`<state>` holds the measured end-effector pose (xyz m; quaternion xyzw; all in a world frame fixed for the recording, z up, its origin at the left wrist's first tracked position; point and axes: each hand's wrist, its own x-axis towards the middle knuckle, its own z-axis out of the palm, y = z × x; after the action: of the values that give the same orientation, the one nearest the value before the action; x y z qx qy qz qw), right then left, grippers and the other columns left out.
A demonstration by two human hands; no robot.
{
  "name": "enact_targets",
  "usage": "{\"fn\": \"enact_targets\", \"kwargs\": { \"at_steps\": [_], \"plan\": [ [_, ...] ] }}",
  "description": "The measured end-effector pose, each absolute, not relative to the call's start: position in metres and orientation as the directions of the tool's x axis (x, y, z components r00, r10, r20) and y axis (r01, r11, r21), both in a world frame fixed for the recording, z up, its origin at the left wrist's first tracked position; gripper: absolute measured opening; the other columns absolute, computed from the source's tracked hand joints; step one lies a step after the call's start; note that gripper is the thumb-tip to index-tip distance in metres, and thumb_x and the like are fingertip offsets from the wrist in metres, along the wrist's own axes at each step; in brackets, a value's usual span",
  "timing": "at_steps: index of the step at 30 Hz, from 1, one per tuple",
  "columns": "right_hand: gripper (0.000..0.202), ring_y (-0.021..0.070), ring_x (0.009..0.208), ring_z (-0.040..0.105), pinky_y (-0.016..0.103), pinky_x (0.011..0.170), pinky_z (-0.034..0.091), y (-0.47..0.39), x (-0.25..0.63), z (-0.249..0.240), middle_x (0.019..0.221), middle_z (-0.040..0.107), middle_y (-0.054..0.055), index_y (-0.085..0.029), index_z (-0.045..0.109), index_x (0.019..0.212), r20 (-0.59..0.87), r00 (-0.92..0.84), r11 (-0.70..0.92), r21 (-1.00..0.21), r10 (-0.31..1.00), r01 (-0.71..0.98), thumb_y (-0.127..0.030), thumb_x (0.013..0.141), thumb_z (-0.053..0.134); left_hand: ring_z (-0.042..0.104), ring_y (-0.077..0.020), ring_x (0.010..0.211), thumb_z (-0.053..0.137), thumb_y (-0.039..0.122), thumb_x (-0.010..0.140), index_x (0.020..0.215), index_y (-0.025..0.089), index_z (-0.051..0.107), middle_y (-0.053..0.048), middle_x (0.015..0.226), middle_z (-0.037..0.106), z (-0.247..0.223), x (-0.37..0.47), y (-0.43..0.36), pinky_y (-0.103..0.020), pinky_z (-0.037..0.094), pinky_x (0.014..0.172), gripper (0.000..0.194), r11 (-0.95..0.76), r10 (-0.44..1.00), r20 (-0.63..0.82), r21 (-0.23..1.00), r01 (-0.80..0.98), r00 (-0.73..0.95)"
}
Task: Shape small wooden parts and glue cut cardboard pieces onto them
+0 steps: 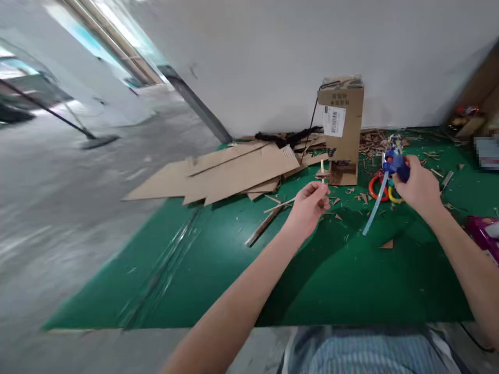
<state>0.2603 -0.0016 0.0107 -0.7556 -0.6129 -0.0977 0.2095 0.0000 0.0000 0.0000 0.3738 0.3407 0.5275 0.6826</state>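
Observation:
My left hand is closed in a pinch on a thin wooden stick, which points upward from the fingertips. Another thin strip reaches out to the left beside that hand; whether the fingers grip it too, I cannot tell. On the right, my right hand wraps around a blue glue gun. A long translucent glue stick sticks out of it, slanting down to the left. Just behind the gun lie a red ring-shaped handle and a yellow one, partly hidden.
A tall cardboard box stands against the wall. Flat cardboard sheets lie to its left, overhanging the green tabletop. Cardboard scraps litter the back. A dark narrow strip and a purple object lie nearer.

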Motion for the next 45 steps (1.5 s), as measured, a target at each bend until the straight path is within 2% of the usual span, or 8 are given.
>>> {"fn": "enact_targets", "kwargs": {
  "at_steps": [5, 12, 21, 24, 29, 32, 36, 45],
  "plan": [
    [0.042, 0.0314, 0.088, 0.061, 0.034, 0.059, 0.04, 0.0, 0.27, 0.004, 0.094, 0.067, 0.013, -0.02, 0.051, 0.119, 0.324, 0.153, -0.141, -0.061, 0.934, 0.988, -0.039, 0.081, 0.049, 0.045, -0.0044, 0.051, 0.08, 0.028, 0.065, 0.075, 0.017, 0.054, 0.005, 0.069, 0.051, -0.003, 0.0, 0.004, -0.019, 0.036, 0.047, 0.03, 0.113, 0.986, -0.043, 0.881, -0.459, 0.16],
    [0.048, 0.0339, 0.092, 0.059, 0.041, 0.069, 0.045, 0.007, 0.285, 0.002, 0.1, 0.065, 0.017, -0.017, 0.049, 0.12, 0.199, 0.318, -0.28, -0.195, 0.927, 0.94, -0.046, 0.082, 0.046, 0.044, -0.0043, 0.049, 0.078, 0.032, 0.067, 0.076, 0.016, 0.057, 0.006, 0.064, 0.048, -0.01, 0.003, 0.005, -0.019, 0.035, 0.047, 0.028, 0.049, 0.994, -0.014, 0.942, -0.331, 0.108],
    [0.051, 0.0359, 0.105, 0.053, 0.045, 0.077, 0.046, 0.009, 0.311, 0.017, 0.11, 0.062, 0.017, -0.018, 0.048, 0.125, 0.374, 0.396, -0.314, -0.263, 0.839, 0.912, -0.044, 0.081, 0.048, 0.044, -0.0066, 0.049, 0.073, 0.04, 0.072, 0.078, 0.016, 0.059, 0.005, 0.056, 0.049, -0.018, 0.003, 0.008, -0.019, 0.031, 0.047, 0.029, 0.007, 0.995, 0.006, 0.993, -0.119, 0.104],
    [0.052, 0.0376, 0.108, 0.053, 0.045, 0.078, 0.046, 0.019, 0.319, 0.025, 0.111, 0.062, 0.018, -0.017, 0.048, 0.125, 0.376, 0.341, -0.281, -0.207, 0.861, 0.937, -0.042, 0.08, 0.052, 0.044, -0.0074, 0.049, 0.07, 0.041, 0.074, 0.08, 0.016, 0.059, 0.005, 0.054, 0.049, -0.021, 0.003, 0.009, -0.019, 0.033, 0.048, 0.028, -0.017, 0.993, 0.024, 0.998, -0.058, 0.119],
    [0.047, 0.0278, 0.096, 0.062, 0.037, 0.081, 0.048, 0.045, 0.325, 0.025, 0.112, 0.066, 0.01, -0.021, 0.055, 0.118, 0.066, -0.01, 0.028, -0.266, 0.998, 0.964, -0.039, 0.075, 0.061, 0.045, -0.0074, 0.05, 0.069, 0.04, 0.073, 0.079, 0.016, 0.058, 0.004, 0.058, 0.051, -0.016, 0.007, 0.005, -0.02, 0.037, 0.05, 0.027, -0.053, 0.989, 0.056, 0.998, -0.026, 0.139],
    [0.045, 0.0292, 0.1, 0.062, 0.037, 0.083, 0.048, 0.057, 0.317, 0.013, 0.113, 0.066, 0.012, -0.018, 0.057, 0.118, 0.133, -0.058, 0.085, -0.203, 0.989, 0.975, -0.036, 0.077, 0.06, 0.046, -0.0077, 0.052, 0.068, 0.04, 0.075, 0.079, 0.016, 0.058, 0.004, 0.06, 0.052, -0.014, 0.008, 0.003, -0.02, 0.037, 0.051, 0.026, -0.066, 0.986, 0.065, 0.998, 0.003, 0.154],
    [0.045, 0.0295, 0.099, 0.063, 0.037, 0.084, 0.047, 0.07, 0.31, -0.004, 0.109, 0.067, 0.015, -0.015, 0.058, 0.117, 0.205, 0.024, 0.023, -0.225, 0.978, 0.974, -0.037, 0.078, 0.06, 0.047, -0.008, 0.052, 0.067, 0.038, 0.075, 0.077, 0.016, 0.058, 0.004, 0.06, 0.051, -0.013, 0.008, 0.002, -0.021, 0.038, 0.052, 0.024, -0.077, 0.984, 0.071, 0.996, 0.034, 0.163],
    [0.05, 0.0329, 0.1, 0.061, 0.041, 0.083, 0.045, 0.078, 0.334, -0.014, 0.109, 0.065, 0.02, -0.011, 0.058, 0.117, 0.199, 0.37, -0.288, -0.346, 0.907, 0.893, -0.043, 0.079, 0.055, 0.05, -0.0087, 0.053, 0.065, 0.038, 0.076, 0.081, 0.016, 0.059, 0.003, 0.063, 0.054, -0.019, 0.008, 0.003, -0.021, 0.04, 0.053, 0.024, -0.094, 0.978, 0.073, 0.991, 0.1, 0.194]
  ]
}}
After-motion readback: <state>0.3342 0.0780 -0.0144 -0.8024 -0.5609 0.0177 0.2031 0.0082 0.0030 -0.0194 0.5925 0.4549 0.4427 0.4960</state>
